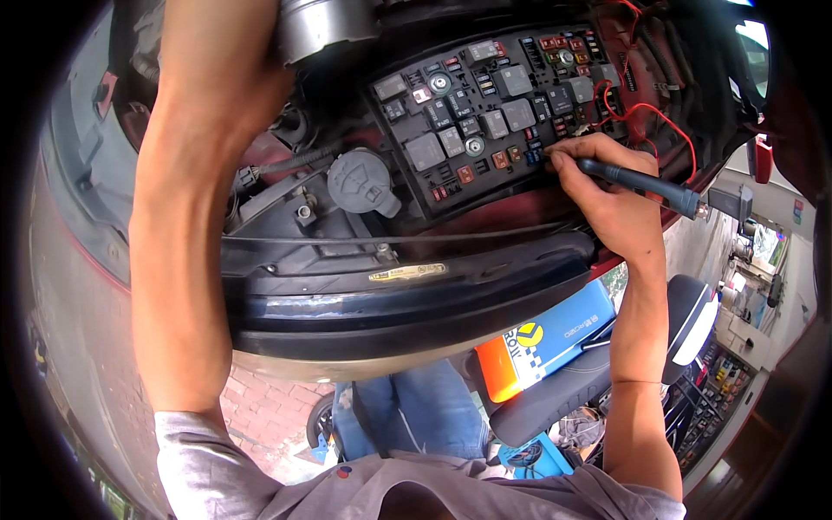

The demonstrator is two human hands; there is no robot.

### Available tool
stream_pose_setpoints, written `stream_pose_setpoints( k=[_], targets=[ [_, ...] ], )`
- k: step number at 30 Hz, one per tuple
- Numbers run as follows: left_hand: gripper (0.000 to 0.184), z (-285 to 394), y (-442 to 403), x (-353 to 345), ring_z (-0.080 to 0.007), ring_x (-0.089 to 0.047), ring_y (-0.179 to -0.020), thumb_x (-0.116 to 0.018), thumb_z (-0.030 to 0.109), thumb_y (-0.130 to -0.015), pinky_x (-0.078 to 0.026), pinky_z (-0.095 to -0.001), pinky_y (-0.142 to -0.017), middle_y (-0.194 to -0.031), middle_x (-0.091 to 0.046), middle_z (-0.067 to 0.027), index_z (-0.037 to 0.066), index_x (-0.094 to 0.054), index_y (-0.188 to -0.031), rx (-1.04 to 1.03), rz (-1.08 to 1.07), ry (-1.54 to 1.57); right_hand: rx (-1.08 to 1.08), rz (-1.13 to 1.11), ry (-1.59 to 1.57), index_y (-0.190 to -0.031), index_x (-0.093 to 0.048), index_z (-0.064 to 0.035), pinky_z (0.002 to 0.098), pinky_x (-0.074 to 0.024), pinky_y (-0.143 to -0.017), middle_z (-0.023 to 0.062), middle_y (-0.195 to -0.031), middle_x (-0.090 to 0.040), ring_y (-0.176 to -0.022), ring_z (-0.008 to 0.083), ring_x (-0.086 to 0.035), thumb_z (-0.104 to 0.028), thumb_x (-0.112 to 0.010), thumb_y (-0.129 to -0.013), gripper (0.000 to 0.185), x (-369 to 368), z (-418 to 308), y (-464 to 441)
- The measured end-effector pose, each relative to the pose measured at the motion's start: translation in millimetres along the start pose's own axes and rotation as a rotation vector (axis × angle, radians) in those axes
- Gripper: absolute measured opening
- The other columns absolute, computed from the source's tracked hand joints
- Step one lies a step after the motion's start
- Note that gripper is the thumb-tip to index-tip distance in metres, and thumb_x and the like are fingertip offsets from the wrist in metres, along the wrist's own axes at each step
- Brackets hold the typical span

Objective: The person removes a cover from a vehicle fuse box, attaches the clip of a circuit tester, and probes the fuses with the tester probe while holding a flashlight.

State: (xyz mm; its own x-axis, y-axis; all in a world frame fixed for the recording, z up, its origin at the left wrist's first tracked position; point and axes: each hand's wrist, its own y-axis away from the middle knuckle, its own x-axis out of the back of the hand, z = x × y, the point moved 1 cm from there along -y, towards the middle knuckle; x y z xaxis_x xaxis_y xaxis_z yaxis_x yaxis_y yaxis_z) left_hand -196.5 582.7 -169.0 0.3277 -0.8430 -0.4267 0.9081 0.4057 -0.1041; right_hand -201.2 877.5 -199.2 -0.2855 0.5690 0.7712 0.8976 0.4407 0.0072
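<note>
In my right hand (611, 195) is a dark pen-shaped probe (646, 184), gripped between thumb and fingers. Its tip end points into the lower right part of an open fuse box (485, 178), and my fingertips hide the tip itself. Grey relays (520, 114), small coloured fuses (500, 159) and metal bolts (439, 83) fill the box. My left hand (230, 52) reaches up past the top edge, beside a silvery metal cylinder (325, 30). Its fingers are out of sight or in shadow.
A red wire (667, 117) loops at the right of the fuse box. Left of the box sits a washer-fluid cap (360, 182). The car's front edge (416, 299) runs below. A blue and orange box (546, 338) lies on a dark padded seat (563, 390).
</note>
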Motion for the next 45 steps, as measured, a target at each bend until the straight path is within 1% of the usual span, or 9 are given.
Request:
stream_pose_setpoints(
  k=[8,11,14,17,21,24,28,34,45],
  targets=[
    [0.045,2.4,0.3,0.8,-0.0089,-0.063,-0.061,-0.058,0.041,-0.104,-0.055,-0.0204,-0.054,-0.083,-0.070,-0.0107,-0.004,-0.058,-0.114,0.025,-0.001,0.029,-0.002,-0.030,-0.019,-0.094,-0.075,0.0004,0.0243,-0.0509,-0.062,0.0075,-0.076,-0.073,-0.066,0.0075,-0.067,-0.008,-0.077,-0.088,0.011,0.1,-1.0,-0.1],
    [0.046,-3.0,0.5,-1.4,-0.0091,-0.063,-0.061,-0.059,0.042,-0.104,-0.055,-0.0202,-0.054,-0.083,-0.070,-0.0109,-0.003,-0.057,-0.113,-0.059,0.021,-0.047,-0.054,-0.118,0.021,-0.103,-0.075,0.0039,0.0233,-0.0505,-0.073,0.0061,-0.087,-0.075,-0.080,0.0090,-0.066,-0.003,-0.072,-0.093,0.013,4.0,-5.5,0.5],
    [0.046,5.9,2.6,-2.7,-0.0092,-0.063,-0.060,-0.059,0.043,-0.104,-0.054,-0.0198,-0.052,-0.082,-0.070,-0.0110,-0.002,-0.057,-0.111,0.006,0.004,0.016,-0.086,-0.122,-0.001,-0.103,-0.075,0.0040,0.0235,-0.0505,-0.074,0.0062,-0.086,-0.074,-0.080,0.0088,-0.066,-0.002,-0.071,-0.093,0.013,3.4,-5.4,0.5],
    [0.046,-3.1,2.0,-3.7,-0.0092,-0.063,-0.060,-0.059,0.044,-0.104,-0.054,-0.0194,-0.052,-0.082,-0.070,-0.0109,-0.001,-0.057,-0.110,-0.060,0.022,-0.044,-0.003,-0.041,-0.011,-0.095,-0.075,0.0008,0.0237,-0.0513,-0.064,0.0070,-0.076,-0.073,-0.068,0.0067,-0.068,-0.008,-0.077,-0.088,0.011,-0.4,-1.6,-0.4],
    [0.047,0.5,-1.0,1.6,-0.0090,-0.064,-0.060,-0.060,0.045,-0.103,-0.055,-0.0194,-0.052,-0.081,-0.070,-0.0110,-0.001,-0.057,-0.110,-0.013,-0.006,-0.007,-0.006,-0.049,-0.005,-0.095,-0.075,0.0008,0.0239,-0.0518,-0.064,0.0073,-0.077,-0.074,-0.068,0.0070,-0.068,-0.008,-0.077,-0.088,0.011,0.1,-1.7,-0.1],
    [0.048,-7.5,2.0,-6.8,-0.0088,-0.064,-0.060,-0.060,0.046,-0.103,-0.055,-0.0194,-0.052,-0.081,-0.070,-0.0115,-0.001,-0.057,-0.110,-0.146,0.044,-0.126,0.002,-0.044,-0.003,-0.095,-0.075,0.0004,0.0243,-0.0523,-0.064,0.0079,-0.078,-0.075,-0.069,0.0081,-0.069,-0.008,-0.077,-0.088,0.011,0.0,-2.2,0.0],
    [0.048,-6.5,3.6,-9.4,-0.0089,-0.064,-0.060,-0.059,0.045,-0.104,-0.056,-0.0192,-0.052,-0.082,-0.070,-0.0121,-0.002,-0.057,-0.111,-0.128,0.079,-0.128,0.038,-0.044,0.010,-0.095,-0.075,-0.0003,0.0249,-0.0530,-0.065,0.0087,-0.079,-0.075,-0.070,0.0096,-0.071,-0.008,-0.077,-0.088,0.011,0.0,-1.2,-0.6],
    [0.046,0.5,-2.2,4.7,-0.0096,-0.064,-0.061,-0.058,0.043,-0.105,-0.056,-0.0200,-0.053,-0.083,-0.070,-0.0132,-0.003,-0.057,-0.113,0.019,-0.027,0.049,0.024,-0.045,0.018,-0.095,-0.075,-0.0006,0.0251,-0.0530,-0.065,0.0086,-0.079,-0.075,-0.070,0.0105,-0.072,-0.008,-0.077,-0.088,0.010,0.3,-3.5,-0.5],
    [0.047,-2.1,-2.8,3.7,-0.0101,-0.064,-0.060,-0.058,0.043,-0.104,-0.056,-0.0202,-0.051,-0.083,-0.070,-0.0140,-0.003,-0.057,-0.112,-0.028,-0.019,0.001,0.067,-0.038,0.005,-0.094,-0.074,-0.0001,0.0250,-0.0520,-0.063,0.0085,-0.077,-0.074,-0.067,0.0099,-0.070,-0.006,-0.077,-0.087,0.010,-0.5,1.4,-0.9]
  ],
)
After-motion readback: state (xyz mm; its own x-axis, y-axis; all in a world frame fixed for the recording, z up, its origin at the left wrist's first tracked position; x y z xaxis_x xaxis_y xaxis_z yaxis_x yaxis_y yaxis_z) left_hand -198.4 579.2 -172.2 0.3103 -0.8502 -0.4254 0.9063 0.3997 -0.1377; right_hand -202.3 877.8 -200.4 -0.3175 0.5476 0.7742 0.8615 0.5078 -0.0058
